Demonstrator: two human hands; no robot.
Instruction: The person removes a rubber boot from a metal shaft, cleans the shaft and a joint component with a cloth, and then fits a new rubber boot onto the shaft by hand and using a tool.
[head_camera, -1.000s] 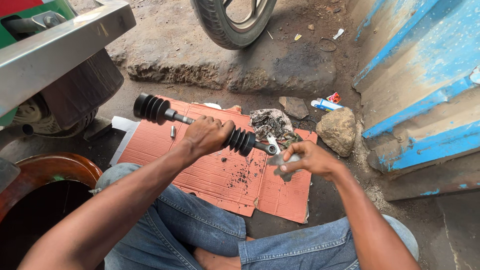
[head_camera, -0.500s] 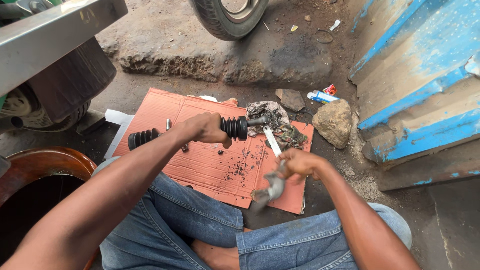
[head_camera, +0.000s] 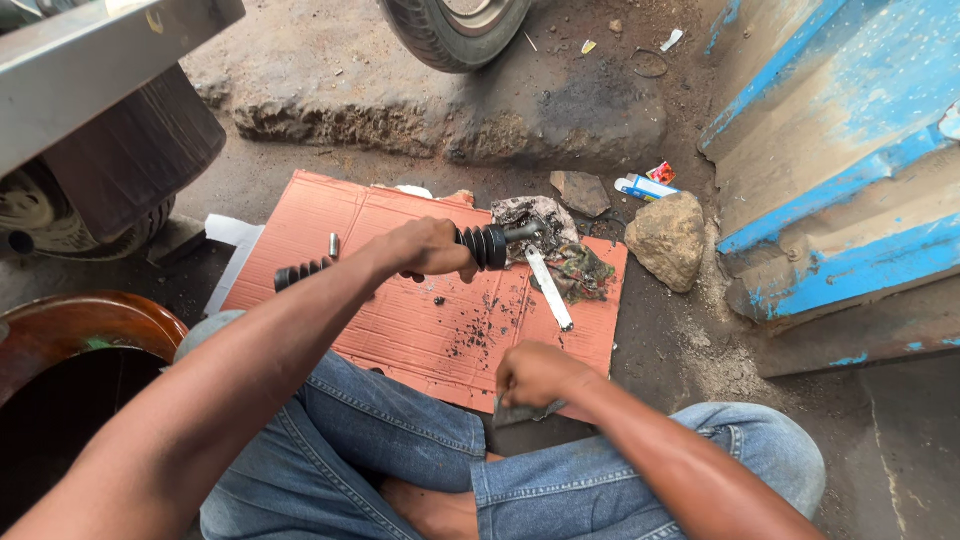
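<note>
My left hand (head_camera: 425, 248) grips the middle of a drive shaft, held level over a sheet of red cardboard (head_camera: 330, 230). A black ribbed rubber boot (head_camera: 484, 246) shows just right of the hand, and a second boot (head_camera: 300, 273) pokes out left of my forearm. My right hand (head_camera: 537, 374) is closed on a grey metal part (head_camera: 522, 412) at the cardboard's near edge, above my knee. A flat metal strip (head_camera: 548, 287) lies on the cardboard between the hands. A dirty rag (head_camera: 570, 262) lies beside it.
A large stone (head_camera: 668, 238) and a smaller stone (head_camera: 580, 191) sit past the cardboard. A blue-painted wall (head_camera: 850, 150) rises on the right. A tyre (head_camera: 450, 30) stands at the top, a vehicle bumper (head_camera: 90, 70) at upper left, a round brown rim (head_camera: 90, 320) at left.
My left hand has lowered the shaft and drawn it toward me. My right hand came off the shaft end, pulled back to the cardboard's near edge and now grips the metal part.
</note>
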